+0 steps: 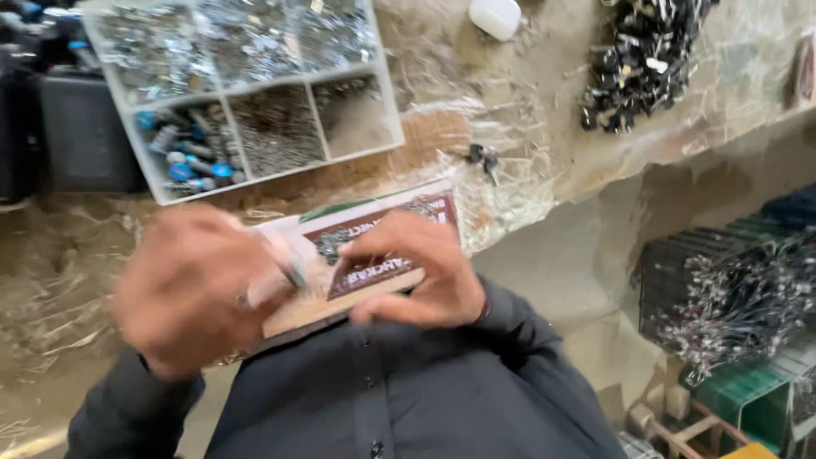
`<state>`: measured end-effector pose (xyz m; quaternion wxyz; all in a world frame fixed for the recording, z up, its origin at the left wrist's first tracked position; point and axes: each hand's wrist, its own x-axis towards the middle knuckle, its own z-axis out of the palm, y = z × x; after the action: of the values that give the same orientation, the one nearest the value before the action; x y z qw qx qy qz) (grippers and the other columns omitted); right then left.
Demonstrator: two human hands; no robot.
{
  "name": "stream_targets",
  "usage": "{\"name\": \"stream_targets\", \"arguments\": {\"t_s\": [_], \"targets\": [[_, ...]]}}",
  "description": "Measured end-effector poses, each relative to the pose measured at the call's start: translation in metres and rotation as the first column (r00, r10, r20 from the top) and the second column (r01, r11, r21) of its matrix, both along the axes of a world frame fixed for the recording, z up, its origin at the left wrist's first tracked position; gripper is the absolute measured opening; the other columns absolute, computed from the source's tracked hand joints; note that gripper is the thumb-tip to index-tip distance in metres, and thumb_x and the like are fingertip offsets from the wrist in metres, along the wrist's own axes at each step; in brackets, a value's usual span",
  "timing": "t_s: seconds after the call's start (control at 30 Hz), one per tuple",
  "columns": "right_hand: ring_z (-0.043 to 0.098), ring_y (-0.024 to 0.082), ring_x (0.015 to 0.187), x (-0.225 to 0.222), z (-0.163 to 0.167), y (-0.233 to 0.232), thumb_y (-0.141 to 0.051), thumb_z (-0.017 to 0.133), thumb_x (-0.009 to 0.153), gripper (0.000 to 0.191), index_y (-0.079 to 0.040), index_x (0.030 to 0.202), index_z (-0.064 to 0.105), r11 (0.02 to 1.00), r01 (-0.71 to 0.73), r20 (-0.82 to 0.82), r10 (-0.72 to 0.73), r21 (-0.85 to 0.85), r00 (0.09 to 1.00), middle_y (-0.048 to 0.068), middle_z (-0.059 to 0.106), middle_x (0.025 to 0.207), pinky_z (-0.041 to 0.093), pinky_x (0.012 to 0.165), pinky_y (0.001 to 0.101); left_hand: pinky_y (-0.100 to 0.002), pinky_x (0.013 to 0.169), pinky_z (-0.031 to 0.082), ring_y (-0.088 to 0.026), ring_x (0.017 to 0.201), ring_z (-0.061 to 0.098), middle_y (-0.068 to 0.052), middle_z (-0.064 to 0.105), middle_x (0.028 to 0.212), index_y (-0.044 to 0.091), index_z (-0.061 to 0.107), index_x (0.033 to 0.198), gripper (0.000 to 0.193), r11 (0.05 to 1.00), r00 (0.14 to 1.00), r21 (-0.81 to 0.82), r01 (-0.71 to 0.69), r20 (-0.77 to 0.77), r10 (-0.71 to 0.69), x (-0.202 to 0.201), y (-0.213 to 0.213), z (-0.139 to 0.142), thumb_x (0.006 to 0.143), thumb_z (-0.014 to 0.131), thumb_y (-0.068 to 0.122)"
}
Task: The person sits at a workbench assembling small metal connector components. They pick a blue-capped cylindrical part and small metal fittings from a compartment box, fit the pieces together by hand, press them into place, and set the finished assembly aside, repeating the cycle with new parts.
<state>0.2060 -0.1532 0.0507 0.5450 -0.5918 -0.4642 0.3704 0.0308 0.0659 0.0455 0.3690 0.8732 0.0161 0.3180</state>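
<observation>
My left hand (191, 285) is blurred by motion and grips a thin tool (285, 265) that looks like a small screwdriver or pen, its tip pointing toward my right hand. My right hand (421, 268) has its fingers curled over a small part that I cannot make out, pressed on a printed cardboard piece (374, 223) lying at the bench edge against my dark shirt. Both hands are close together over the cardboard.
A white compartment tray (255, 85) of small metal parts and blue-tipped pieces sits at the back left. A pile of black parts (642, 59) lies back right, a white object (495, 15) behind. A crate of wired pieces (731, 289) stands on the right.
</observation>
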Motion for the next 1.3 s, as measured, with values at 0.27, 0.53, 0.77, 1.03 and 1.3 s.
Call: {"name": "stream_targets", "arguments": {"t_s": [0.27,0.53,0.77,1.03,1.3], "targets": [[0.07,0.016,0.092,-0.021,-0.036,-0.055,-0.005,0.084,0.089,0.031,-0.001,0.115,0.067,0.993,0.062,-0.361,-0.093,-0.097,0.928,0.007,0.071,0.101,0.057,0.083,0.0297,-0.041,0.089,0.057,-0.022,0.091,0.071,-0.008,0.073,0.102,0.006,0.075,0.108,0.036,0.981,0.986,-0.11,0.157,-0.042,-0.163,0.014,-0.083,-0.016,0.075,0.09,0.007],[0.07,0.021,0.091,-0.021,-0.061,-0.09,-0.006,0.082,0.089,0.019,-0.002,0.106,0.074,0.922,0.345,-0.115,-0.367,-0.174,0.923,0.009,0.074,0.1,0.057,0.082,0.0322,-0.035,0.08,0.059,-0.026,0.095,0.069,-0.007,0.069,0.104,0.006,0.07,0.107,0.038,0.931,0.995,-0.355,-0.088,0.01,0.098,-0.014,-0.107,-0.039,0.08,0.096,0.015],[0.063,0.029,0.093,-0.034,-0.081,-0.105,-0.014,0.089,0.084,0.038,-0.003,0.117,0.073,0.841,0.541,0.725,-0.384,0.019,0.572,0.01,0.067,0.103,0.052,0.083,0.039,-0.029,0.066,0.056,-0.021,0.089,0.066,-0.013,0.068,0.106,-0.001,0.07,0.107,0.044,0.782,0.917,-0.499,-0.374,-0.07,0.393,-0.046,-0.082,-0.044,0.073,0.095,0.012],[0.056,0.029,0.094,-0.035,-0.093,-0.107,-0.051,0.093,0.074,0.082,0.002,0.131,0.066,0.888,0.457,0.833,-0.215,-0.051,0.51,0.01,0.059,0.106,0.048,0.083,0.0424,-0.04,0.085,0.056,-0.026,0.095,0.069,-0.01,0.072,0.108,0.004,0.073,0.109,0.045,0.924,0.993,-0.366,-0.116,-0.036,0.11,-0.016,-0.102,-0.052,0.072,0.096,0.014],[0.06,0.023,0.093,-0.026,-0.119,-0.123,-0.019,0.094,0.086,0.038,-0.008,0.115,0.073,0.971,0.139,0.826,-0.239,0.194,0.511,0.001,0.061,0.105,0.048,0.075,0.0393,-0.039,0.087,0.056,-0.026,0.097,0.07,-0.007,0.073,0.11,0.008,0.073,0.114,0.044,0.928,0.997,-0.373,-0.026,-0.076,-0.002,0.002,-0.109,-0.048,0.076,0.095,0.014]]}}
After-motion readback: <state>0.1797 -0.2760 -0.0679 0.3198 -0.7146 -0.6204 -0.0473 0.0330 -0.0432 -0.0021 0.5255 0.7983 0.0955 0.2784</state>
